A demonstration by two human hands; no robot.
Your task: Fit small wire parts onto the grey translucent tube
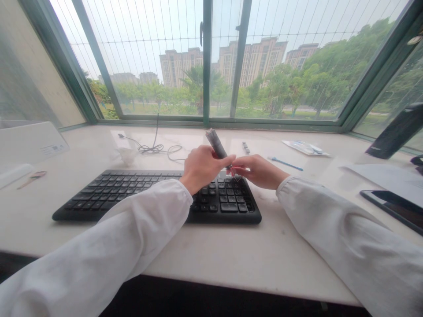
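Observation:
My left hand [205,166] is closed round a black ribbed cylinder [216,143], shaped like a small flashlight and tilted with its upper end to the left. Its lower end reaches my right hand [259,171], over the right part of a black keyboard [158,215]. In a pinch, my right fingers hold a small red tool [238,168] with thin wire-like prongs pointing down at the keys. My fingers partly hide it, so its exact kind is unclear. Light patches show along the keyboard's top right, where keycaps seem to be off.
Behind my hands lie several small grey pieces [245,147], a thin blue stick [287,164] and a clear packet [306,148]. A coiled black cable [152,149] is at the back left. A phone [396,207] and papers [386,178] lie right; a white box [31,141] stands left.

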